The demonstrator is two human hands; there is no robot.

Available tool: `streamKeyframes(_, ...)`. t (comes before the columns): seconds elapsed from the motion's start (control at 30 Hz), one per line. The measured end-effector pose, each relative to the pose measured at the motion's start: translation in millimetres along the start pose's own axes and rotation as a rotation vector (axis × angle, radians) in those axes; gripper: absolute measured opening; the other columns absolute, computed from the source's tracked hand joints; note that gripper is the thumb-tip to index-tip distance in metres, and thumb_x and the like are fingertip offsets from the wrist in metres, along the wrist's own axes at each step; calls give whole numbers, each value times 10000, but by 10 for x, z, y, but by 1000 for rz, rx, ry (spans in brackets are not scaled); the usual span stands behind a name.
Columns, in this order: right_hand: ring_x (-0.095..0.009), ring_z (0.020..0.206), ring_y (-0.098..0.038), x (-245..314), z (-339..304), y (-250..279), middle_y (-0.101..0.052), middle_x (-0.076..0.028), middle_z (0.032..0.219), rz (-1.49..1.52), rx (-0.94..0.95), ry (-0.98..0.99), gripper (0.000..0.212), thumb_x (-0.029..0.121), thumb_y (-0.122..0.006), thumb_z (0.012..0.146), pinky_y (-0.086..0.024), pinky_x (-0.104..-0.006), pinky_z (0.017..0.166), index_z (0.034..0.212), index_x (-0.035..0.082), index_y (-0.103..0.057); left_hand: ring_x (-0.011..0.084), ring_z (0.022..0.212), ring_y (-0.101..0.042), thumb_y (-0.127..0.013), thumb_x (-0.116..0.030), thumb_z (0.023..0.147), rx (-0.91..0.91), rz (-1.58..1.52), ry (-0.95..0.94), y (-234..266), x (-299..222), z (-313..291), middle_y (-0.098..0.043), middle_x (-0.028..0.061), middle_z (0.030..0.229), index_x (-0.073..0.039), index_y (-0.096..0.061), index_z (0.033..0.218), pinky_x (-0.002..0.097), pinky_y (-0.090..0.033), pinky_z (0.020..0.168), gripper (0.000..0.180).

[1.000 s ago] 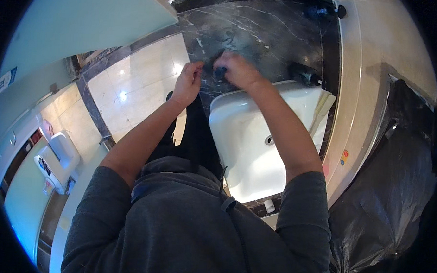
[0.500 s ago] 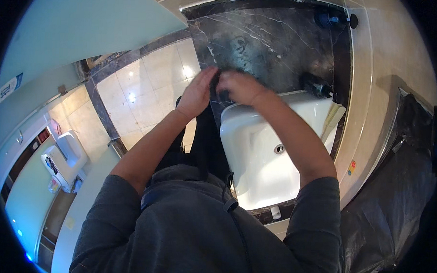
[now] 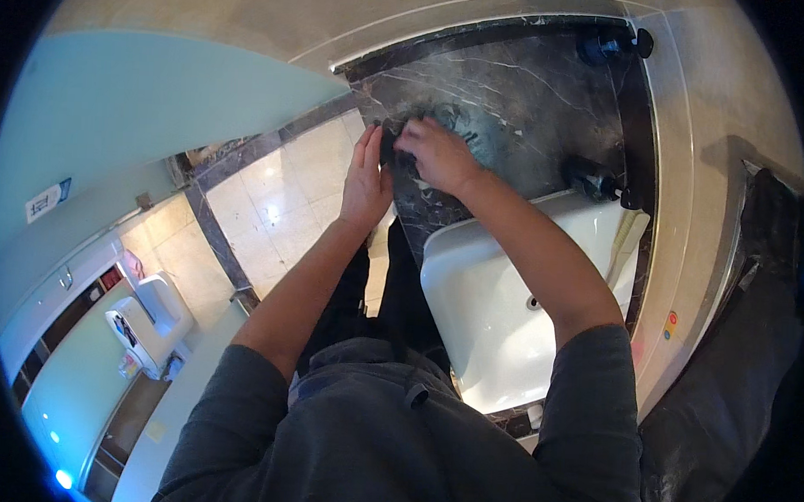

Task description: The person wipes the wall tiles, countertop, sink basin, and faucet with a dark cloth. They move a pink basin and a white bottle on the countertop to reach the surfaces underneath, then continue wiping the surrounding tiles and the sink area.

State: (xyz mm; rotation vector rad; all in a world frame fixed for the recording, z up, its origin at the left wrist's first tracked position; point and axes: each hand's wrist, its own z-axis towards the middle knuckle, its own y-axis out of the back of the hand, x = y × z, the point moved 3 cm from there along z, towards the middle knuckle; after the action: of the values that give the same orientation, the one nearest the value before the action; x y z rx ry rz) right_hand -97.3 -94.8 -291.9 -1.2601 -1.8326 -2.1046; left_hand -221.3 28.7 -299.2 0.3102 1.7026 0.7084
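The head view shows the fingers of the left hand (image 3: pixel 366 190) straighter than a second ago, close together along the left edge of the dark marble countertop (image 3: pixel 540 101), seemingly gripping nothing. The right hand (image 3: pixel 442 157) curls its fingers just inside that edge, beside a pale smear (image 3: pixel 482 146); whether they hold the dark patch (image 3: pixel 389 148) between both hands cannot be told.

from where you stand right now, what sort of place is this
Probably a washroom: there's a white sink set by a dark marble-look counter, with what looks like a dark pump bottle near the sink.
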Motion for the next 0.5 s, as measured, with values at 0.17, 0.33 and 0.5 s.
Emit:
streamKeyframes(0.17, -318, 1133, -602, -92, 755, 22, -647, -92, 1152, -50, -283, -70, 292, 87, -606, 863, -530, -454, 979, 1122, 131, -732, 476, 1454, -390, -609, 78, 894, -118, 119, -22, 144, 15, 76, -362, 274, 1582, -34, -303, 1593, 473, -362, 1206, 772)
streamKeyframes(0.33, -302, 1141, -582, 130, 467, -388, -630, -88, 1143, 26, -231, 86, 179, 155, -625, 879, -515, -467, 946, 1028, 131, -721, 475, 1397, -451, -577, 61, 869, -156, 190, -91, 164, 115, 227, -407, 276, 1549, -12, -327, 1580, 477, -430, 1151, 757)
streamKeyframes(0.5, -371, 1111, -590, -74, 101, -124, -643, -117, 1136, 168, -239, -63, 316, 25, -657, 787, -510, -453, 974, 1086, 109, -714, 477, 1365, -485, -595, 59, 871, 24, 91, -203, 2, -120, 270, -463, 291, 1496, -5, -315, 1591, 485, -432, 1143, 776)
